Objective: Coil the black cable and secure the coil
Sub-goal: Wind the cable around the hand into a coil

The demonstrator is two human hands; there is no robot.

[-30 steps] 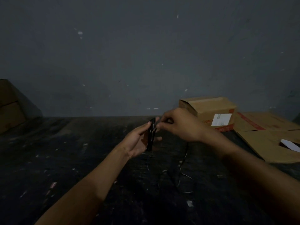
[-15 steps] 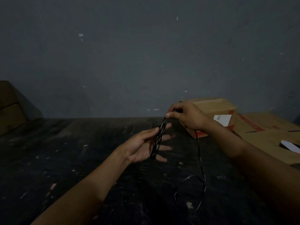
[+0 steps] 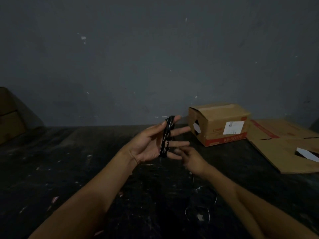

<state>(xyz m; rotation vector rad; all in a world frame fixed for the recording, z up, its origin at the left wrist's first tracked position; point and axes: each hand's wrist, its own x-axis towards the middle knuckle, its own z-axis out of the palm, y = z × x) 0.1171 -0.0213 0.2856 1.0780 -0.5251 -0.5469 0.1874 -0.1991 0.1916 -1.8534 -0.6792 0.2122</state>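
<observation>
The black cable (image 3: 166,137) is wound in several turns around the spread fingers of my left hand (image 3: 151,144), palm facing right, thumb pressing the wraps near the top. My right hand (image 3: 193,159) is just below and right of the left fingers, blurred, fingers curled on the cable's free part. From it the loose tail (image 3: 198,204) drops and loops on the dark table. The light is dim, and the exact pinch of the right fingers is hard to see.
A closed cardboard box (image 3: 219,125) with a white label stands at the back right by the grey wall. Flattened cardboard (image 3: 284,147) lies to its right. Another box (image 3: 8,118) sits at the far left. The dark table (image 3: 69,169) is speckled with scraps.
My right hand has swung from above the left fingertips down to below them, carrying the cable around the left hand. The loose tail on the table has grown shorter.
</observation>
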